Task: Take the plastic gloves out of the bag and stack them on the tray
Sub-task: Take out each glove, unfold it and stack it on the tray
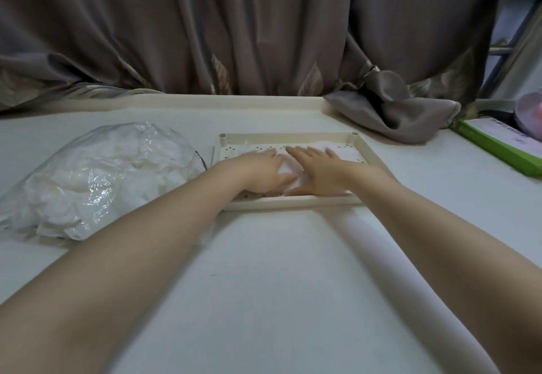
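both hands, left and right, grip loose, fingers flat, press gloves into tray

One head cam only, wide-angle, looks fwd and down across the table toward the far curtain. Forearms enter near, tray sits mid-frame; no second view.

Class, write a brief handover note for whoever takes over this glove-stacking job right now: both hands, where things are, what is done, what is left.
Left hand and right hand: both open, pressing flat on a plastic glove in the tray.
Bag: on the table left of the tray, full of gloves.
Done: at least one glove laid in the tray.
Left: take out the rest and stack them.
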Demonstrator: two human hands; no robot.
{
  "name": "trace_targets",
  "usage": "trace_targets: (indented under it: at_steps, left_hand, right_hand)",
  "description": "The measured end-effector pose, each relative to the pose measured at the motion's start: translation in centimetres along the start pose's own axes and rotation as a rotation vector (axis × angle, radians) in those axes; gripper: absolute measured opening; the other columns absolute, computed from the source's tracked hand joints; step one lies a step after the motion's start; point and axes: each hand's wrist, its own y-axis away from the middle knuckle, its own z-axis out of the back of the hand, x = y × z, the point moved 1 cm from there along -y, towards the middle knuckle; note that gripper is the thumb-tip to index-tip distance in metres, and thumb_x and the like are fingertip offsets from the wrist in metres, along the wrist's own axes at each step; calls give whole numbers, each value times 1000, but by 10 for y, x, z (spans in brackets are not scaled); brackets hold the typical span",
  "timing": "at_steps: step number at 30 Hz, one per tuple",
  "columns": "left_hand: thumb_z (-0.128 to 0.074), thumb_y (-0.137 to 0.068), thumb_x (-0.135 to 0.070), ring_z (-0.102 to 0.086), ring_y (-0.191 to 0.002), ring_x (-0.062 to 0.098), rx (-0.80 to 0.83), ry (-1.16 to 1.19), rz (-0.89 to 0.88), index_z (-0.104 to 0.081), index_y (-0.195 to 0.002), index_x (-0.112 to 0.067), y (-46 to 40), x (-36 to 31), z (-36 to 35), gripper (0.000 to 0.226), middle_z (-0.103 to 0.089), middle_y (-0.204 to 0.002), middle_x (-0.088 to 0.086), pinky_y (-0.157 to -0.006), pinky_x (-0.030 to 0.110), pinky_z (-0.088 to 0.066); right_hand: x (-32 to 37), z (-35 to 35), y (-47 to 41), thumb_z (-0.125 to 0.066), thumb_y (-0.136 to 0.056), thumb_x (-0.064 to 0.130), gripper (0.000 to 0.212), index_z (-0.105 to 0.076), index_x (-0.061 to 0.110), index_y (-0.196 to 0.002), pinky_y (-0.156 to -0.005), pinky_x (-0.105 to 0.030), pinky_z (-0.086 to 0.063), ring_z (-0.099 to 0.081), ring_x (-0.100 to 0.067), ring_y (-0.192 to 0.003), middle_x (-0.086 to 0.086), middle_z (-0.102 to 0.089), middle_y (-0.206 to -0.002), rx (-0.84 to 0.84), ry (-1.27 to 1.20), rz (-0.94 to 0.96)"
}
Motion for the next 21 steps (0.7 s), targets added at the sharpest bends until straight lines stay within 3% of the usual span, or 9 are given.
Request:
trace_targets:
  at_steps: [2,4,7,10,13,16,18,21]
  left_hand:
    - [-29,-86,-71,0,-145,27,127,-4,89,-5,-150,-19,0,9,-11,86,2,-159,5,-117,44,-7]
    - [-32,-75,-82,8,-145,25,142,57,132,3,-150,-28,2,16,-16,98,11,-158,3,-118,44,-3]
    - [-34,-67,-88,11,-145,24,139,85,173,6,-148,-37,4,18,-19,103,14,-157,4,-118,44,-1]
    - [-34,-75,-81,10,-145,21,111,110,137,1,-149,-30,10,14,-13,97,10,-158,4,-118,41,0]
    - [-36,-94,-54,-15,-143,17,-167,245,-61,-22,-148,-17,32,4,8,67,-18,-156,3,-115,30,-12]
    - [-34,-96,-46,-49,-119,18,-442,160,-194,-53,-128,-21,64,14,32,45,-55,-129,-1,-100,37,-39]
    - [-41,-94,-30,-57,-105,23,-569,99,-234,-65,-110,-13,84,39,41,34,-64,-112,3,-90,39,-45]
    - [-47,-88,5,-60,-101,26,-739,169,-211,-67,-106,-5,109,75,40,29,-67,-105,9,-92,28,-41]
  right_hand:
    - [-14,-4,2,-48,-80,70,101,2,19,-151,-118,-45,0,2,-18,-147,2,2,-160,104,-21,-103]
    - [-28,-4,8,-48,-73,77,108,-3,18,-151,-118,-43,-1,1,-17,-146,2,1,-159,91,-44,-179]
    - [-50,-4,19,-45,-59,88,120,-8,19,-151,-118,-44,-5,0,-16,-146,2,-1,-159,105,-78,-314]
    - [-55,-2,25,-47,-48,92,131,-14,16,-149,-118,-45,-10,2,-19,-146,-2,-3,-159,98,-113,-415]
    - [-32,8,32,-46,-73,77,105,-17,11,-149,-117,-36,-5,3,-21,-146,-6,-4,-159,-127,-153,-313]
    - [7,28,43,-38,-96,48,60,-30,17,-147,-111,-21,-14,-23,-12,-141,4,-27,-153,-362,-631,-86]
    - [41,37,45,-41,-99,36,42,-50,14,-134,-105,-25,-33,-49,-11,-120,2,-51,-135,-447,-753,40]
    - [87,39,42,-51,-94,15,18,-67,13,-102,-79,-24,-48,-61,-7,-82,3,-67,-95,-474,-733,175]
